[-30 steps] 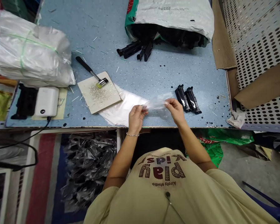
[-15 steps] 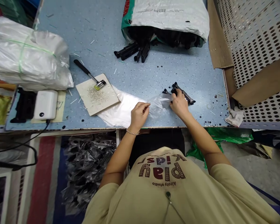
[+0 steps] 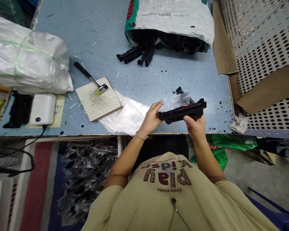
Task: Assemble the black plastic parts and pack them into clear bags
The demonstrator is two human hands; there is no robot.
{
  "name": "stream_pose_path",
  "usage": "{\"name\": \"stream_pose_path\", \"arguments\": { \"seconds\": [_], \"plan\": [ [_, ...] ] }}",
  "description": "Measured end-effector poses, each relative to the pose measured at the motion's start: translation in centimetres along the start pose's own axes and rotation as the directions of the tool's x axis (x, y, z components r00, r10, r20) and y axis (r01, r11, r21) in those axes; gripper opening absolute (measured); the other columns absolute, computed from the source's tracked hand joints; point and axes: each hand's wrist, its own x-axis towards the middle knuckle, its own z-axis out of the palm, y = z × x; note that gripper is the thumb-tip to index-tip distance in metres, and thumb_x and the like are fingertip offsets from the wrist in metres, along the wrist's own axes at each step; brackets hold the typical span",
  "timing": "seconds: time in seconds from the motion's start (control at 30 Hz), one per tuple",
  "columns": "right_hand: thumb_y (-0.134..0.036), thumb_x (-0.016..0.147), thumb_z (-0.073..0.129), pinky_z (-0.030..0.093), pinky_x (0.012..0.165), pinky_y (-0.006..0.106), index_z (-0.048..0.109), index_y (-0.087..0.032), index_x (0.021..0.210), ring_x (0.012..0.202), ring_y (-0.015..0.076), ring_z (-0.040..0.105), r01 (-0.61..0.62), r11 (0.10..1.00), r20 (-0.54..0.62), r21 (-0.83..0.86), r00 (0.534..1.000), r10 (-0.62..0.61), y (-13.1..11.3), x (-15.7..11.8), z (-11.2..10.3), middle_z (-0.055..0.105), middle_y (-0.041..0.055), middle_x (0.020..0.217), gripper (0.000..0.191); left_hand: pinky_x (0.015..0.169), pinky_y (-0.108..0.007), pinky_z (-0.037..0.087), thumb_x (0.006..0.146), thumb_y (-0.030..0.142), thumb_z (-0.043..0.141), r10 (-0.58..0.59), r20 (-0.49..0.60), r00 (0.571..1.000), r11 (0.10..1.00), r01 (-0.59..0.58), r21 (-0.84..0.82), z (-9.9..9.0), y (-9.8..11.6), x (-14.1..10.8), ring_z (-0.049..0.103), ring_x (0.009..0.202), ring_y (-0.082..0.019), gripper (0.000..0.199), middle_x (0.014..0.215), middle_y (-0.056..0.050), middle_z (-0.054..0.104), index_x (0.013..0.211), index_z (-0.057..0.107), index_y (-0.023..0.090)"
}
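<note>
My right hand [image 3: 197,128] grips a long black plastic part [image 3: 181,112], raised just over the table's front edge, with the thumb along its near side. At the part's left end is my left hand [image 3: 152,119], its fingers closed on a clear plastic bag [image 3: 175,101]. The bag's film spreads behind the part; whether the part's end is inside it I cannot tell. Another black part [image 3: 179,91] lies on the table beyond, partly hidden. Left of my left hand lies a stack of clear bags [image 3: 132,117], partly under a square board [image 3: 98,107].
A small mallet [image 3: 83,69] rests on the board. At the back, a white-green sack [image 3: 170,22] spills black parts [image 3: 132,54]. Wrapped bags [image 3: 29,61], a white charger-like box [image 3: 42,109] with a cable stand left. A perforated metal panel [image 3: 267,57] borders the right side.
My right hand has picked up a black part from the table and brought it toward my left hand. My left hand has moved slightly right with the clear bag.
</note>
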Motion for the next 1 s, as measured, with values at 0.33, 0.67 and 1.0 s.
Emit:
{"name": "stream_pose_path", "arguments": {
  "seconds": [0.33, 0.67, 1.0],
  "plan": [
    [-0.044, 0.080, 0.086, 0.056, 0.108, 0.047, 0.062, -0.030, 0.127, 0.120, 0.0295, 0.067, 0.133, 0.974, -0.071, -0.183, 0.986, -0.148, 2.0, -0.3, 1.1, 0.065, 0.0087, 0.132, 0.055, 0.084, -0.030, 0.059, 0.090, 0.013, 0.061, 0.077, -0.117, 0.990, 0.979, -0.053, 0.199, 1.2, -0.3, -0.9, 0.066, 0.091, -0.013, 0.064, 0.145, -0.012, 0.058, 0.152, 0.055, 0.028],
    [-0.047, 0.089, 0.070, 0.025, 0.125, 0.069, 0.064, -0.033, 0.096, 0.155, 0.0381, 0.033, 0.377, 0.740, 0.175, -0.557, 0.925, -0.339, 6.6, 2.2, 2.3, 0.063, 0.0066, 0.131, 0.017, 0.098, -0.039, 0.061, 0.086, 0.055, 0.077, 0.299, -0.140, 0.944, 0.945, -0.273, 0.178, 2.4, -0.3, -3.1, 0.059, 0.124, -0.027, 0.081, 0.133, -0.013, 0.050, 0.156, 0.047, 0.026],
    [-0.029, 0.092, 0.055, 0.050, 0.107, 0.058, 0.053, -0.027, 0.139, 0.135, 0.0327, 0.052, 0.300, 0.684, 0.179, -0.665, 0.953, -0.244, 7.4, 2.3, 2.2, 0.051, 0.0165, 0.144, 0.047, 0.096, -0.040, 0.063, 0.089, 0.056, 0.075, 0.063, -0.152, 0.986, 0.992, -0.046, 0.114, 1.6, -2.4, -3.5, 0.069, 0.117, -0.026, 0.057, 0.151, -0.017, 0.051, 0.134, 0.068, 0.022]
  ]
}}
